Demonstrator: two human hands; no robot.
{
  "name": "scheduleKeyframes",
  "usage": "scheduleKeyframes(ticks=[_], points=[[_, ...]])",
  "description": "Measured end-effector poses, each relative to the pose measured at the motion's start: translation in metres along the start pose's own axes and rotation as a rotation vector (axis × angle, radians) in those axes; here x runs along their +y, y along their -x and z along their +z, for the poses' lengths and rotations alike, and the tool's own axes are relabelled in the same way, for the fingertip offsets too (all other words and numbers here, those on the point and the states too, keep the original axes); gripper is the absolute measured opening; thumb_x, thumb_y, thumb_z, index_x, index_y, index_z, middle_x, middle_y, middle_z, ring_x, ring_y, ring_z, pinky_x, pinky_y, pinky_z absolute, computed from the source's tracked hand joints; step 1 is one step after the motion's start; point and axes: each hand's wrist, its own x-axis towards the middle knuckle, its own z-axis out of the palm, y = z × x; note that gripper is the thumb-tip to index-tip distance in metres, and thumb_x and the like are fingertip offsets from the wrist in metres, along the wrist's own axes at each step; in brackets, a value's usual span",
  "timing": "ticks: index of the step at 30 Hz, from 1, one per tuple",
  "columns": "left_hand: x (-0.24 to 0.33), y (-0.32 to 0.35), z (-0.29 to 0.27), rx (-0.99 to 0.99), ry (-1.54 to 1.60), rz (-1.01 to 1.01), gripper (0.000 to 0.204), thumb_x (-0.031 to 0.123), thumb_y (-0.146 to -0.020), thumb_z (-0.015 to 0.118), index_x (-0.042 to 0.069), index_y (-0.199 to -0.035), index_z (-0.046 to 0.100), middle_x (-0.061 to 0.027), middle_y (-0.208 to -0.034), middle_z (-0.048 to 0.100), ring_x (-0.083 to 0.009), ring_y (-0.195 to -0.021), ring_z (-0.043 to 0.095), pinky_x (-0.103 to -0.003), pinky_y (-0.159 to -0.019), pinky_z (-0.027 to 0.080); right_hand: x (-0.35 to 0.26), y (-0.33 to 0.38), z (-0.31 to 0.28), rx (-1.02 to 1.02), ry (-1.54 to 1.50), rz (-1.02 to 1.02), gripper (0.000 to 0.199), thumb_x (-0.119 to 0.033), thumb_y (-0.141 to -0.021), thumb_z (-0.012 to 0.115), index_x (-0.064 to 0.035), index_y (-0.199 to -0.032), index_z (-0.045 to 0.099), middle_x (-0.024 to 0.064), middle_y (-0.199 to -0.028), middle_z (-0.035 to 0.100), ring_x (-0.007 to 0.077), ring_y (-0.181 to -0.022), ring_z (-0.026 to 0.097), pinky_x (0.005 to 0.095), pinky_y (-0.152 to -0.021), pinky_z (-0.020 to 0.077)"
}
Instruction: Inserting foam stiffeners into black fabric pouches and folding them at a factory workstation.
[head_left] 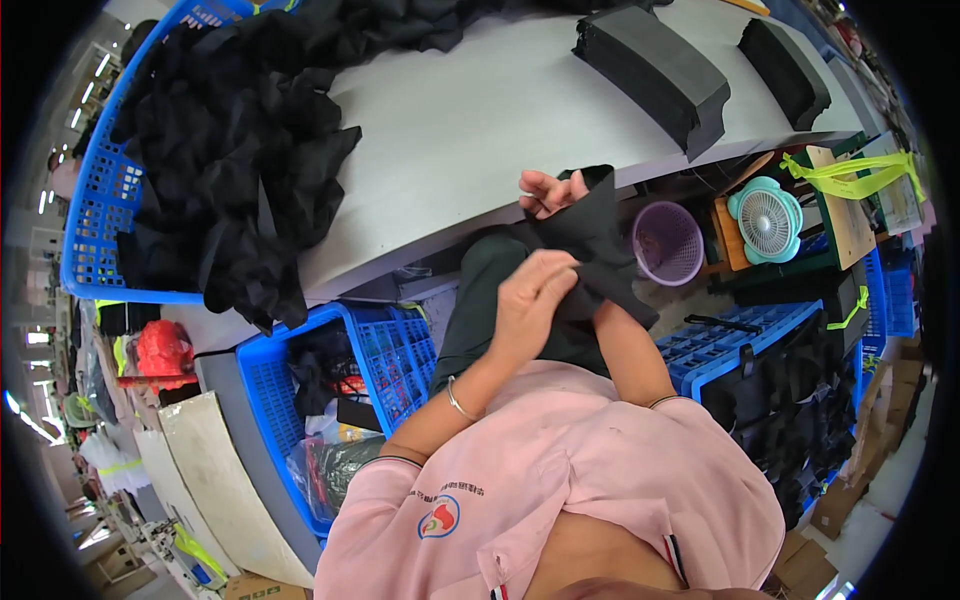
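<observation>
Fabric point(600, 240), matt black and angular, is held above the dark green trousers point(470, 315), close to the near edge of the smooth grey-white table point(470, 110). One part is pinched by the fingertips of the left hand point(535, 300). The right hand point(550, 192) is reached behind or through the piece, its loosely curled fingers exposed at the far end; whether cloth is gripped by them cannot be told. Should the pinch be loosened, the piece could be dropped between the legs and the purple perforated plastic basket point(690, 260). A crease or twist could be caused by the crowding of forearm and cloth, and edges could be misjudged, black being seen against dark trousers. Farther left, overhanging pieces from the crumpled black cloth heap point(230, 150) could be pulled by their own weight toward the blue lattice plastic crate point(395, 355) below. At upper right, the thick curved black stack point(650, 70) could be knocked askew by a careless reach.
</observation>
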Motion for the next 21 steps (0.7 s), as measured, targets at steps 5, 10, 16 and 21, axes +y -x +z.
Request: scheduleKeyframes(ticks=[5,10,16,21], points=[[0.003,-0.029,-0.017,0.205,0.006,0.109,0.014,0.008,-0.098,0.060,-0.002,-0.100,0.070,-0.0051,-0.100,0.067,-0.0120,-0.093,0.060,-0.025,-0.087,0.047,0.003,0.048,0.058,-0.152,0.099,0.007,0.072,-0.030,-0.090,0.070,-0.0006,-0.148,0.038,0.0136,-0.149,0.045,0.0220,-0.140,0.042,0.0345,-0.117,0.0339],[0.003,-0.039,-0.026,-0.018,0.072,0.122,0.018,0.011,-0.100,0.059,-0.001,-0.104,0.072,-0.0040,-0.105,0.069,-0.0129,-0.098,0.061,-0.026,-0.094,0.045,-0.012,0.041,0.055,0.025,-0.097,0.164,0.077,-0.034,-0.090,0.069,0.0007,-0.149,0.035,0.0110,-0.150,0.044,0.0203,-0.140,0.041,0.0335,-0.117,0.0338],[0.004,-0.059,-0.023,0.209,-0.218,0.214,0.016,0.009,-0.096,0.059,0.002,-0.102,0.072,-0.0101,-0.100,0.069,-0.0188,-0.093,0.065,-0.028,-0.085,0.049,-0.013,0.037,0.050,0.090,-0.023,0.114,0.058,-0.024,-0.095,0.064,0.0005,-0.144,0.044,0.0068,-0.143,0.050,0.0142,-0.130,0.049,0.0308,-0.112,0.0380],[-0.084,-0.121,-0.076,0.502,-0.052,0.045,0.026,0.020,-0.096,0.063,-0.004,-0.097,0.073,-0.0086,-0.086,0.073,-0.0125,-0.081,0.063,-0.030,-0.076,0.049,0.032,0.068,0.059,0.116,0.169,0.087,0.045,-0.016,-0.098,0.060,-0.0004,-0.138,0.049,0.0098,-0.138,0.055,0.0198,-0.126,0.053,0.0345,-0.108,0.0414]])
